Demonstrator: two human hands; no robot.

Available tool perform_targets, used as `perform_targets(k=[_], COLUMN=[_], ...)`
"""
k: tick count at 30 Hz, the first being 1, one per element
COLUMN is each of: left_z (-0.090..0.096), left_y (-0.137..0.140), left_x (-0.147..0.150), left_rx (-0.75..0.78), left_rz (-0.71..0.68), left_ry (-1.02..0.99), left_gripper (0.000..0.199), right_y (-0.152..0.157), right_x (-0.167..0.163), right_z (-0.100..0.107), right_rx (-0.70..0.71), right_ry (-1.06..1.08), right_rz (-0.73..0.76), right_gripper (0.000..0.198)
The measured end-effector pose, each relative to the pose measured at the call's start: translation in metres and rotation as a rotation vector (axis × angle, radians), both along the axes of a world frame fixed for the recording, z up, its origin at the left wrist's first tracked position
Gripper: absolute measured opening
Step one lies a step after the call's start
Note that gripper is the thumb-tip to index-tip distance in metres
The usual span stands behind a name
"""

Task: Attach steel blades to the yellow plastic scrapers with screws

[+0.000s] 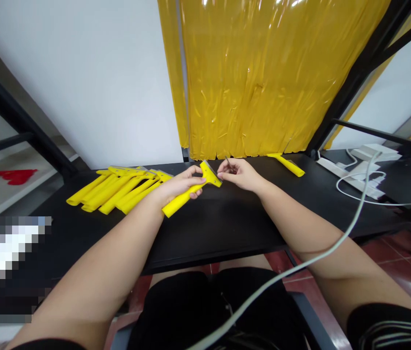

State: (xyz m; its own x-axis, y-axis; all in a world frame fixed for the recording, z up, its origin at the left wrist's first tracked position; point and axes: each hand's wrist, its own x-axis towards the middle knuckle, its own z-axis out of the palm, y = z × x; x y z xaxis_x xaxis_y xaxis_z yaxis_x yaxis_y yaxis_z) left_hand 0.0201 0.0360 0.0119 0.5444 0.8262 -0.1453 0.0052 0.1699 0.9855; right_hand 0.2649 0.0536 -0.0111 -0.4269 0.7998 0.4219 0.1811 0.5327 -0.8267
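Note:
My left hand (179, 185) is closed round the yellow handle of a scraper (180, 201), held tilted above the black table. Its wide head with a metal edge points up and to the right. My right hand (244, 175) is pinched at that edge, fingertips at or very near the metal. A thin dark item (228, 160) shows between the right fingers; its kind is too small to tell. Just left of my left hand lies a row of several similar yellow scrapers (108, 194), overlapping each other.
One more yellow scraper (290, 166) lies at the back right of the black table (220, 233). White power strips (351, 177) with cables are farther right. A pale cable (300, 266) hangs across the near view. Yellow plastic curtain strips (256, 87) hang behind the table.

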Motion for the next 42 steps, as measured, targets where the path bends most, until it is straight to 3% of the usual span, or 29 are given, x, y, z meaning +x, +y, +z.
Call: perform_targets(k=[5,12,19,24,30,33,42], left_z=[-0.001,-0.004,-0.006,-0.008,-0.012,-0.012,-0.010], left_y=[-0.011,-0.011,-0.017,-0.010,0.009,0.014,0.013], left_x=[0.011,0.013,0.016,0.017,0.011,0.010,0.012], left_rx=[0.004,0.054,0.192,0.161,0.131,0.126,0.108], left_rz=[-0.131,-0.114,-0.061,0.041,0.297,0.388,0.399], left_ry=[-0.009,0.002,0.064,0.063,0.038,0.032,0.010], left_gripper=[0.044,0.040,0.037,0.034,0.033,0.033,0.035], right_y=[0.000,-0.003,-0.006,-0.004,0.002,0.002,0.000], right_x=[-0.010,-0.009,-0.013,-0.012,0.000,0.003,-0.002], right_z=[-0.001,0.001,0.002,-0.003,-0.004,-0.004,-0.008], right_rx=[0.085,0.067,-0.101,-0.230,-0.100,-0.006,0.081], right_ry=[0.102,0.056,0.096,0.086,-0.022,-0.113,-0.166], right_rz=[-0.003,0.002,-0.026,-0.119,-0.167,-0.201,-0.198], right_gripper=[0.030,0.034,0.050,0.053,0.023,0.020,0.019])
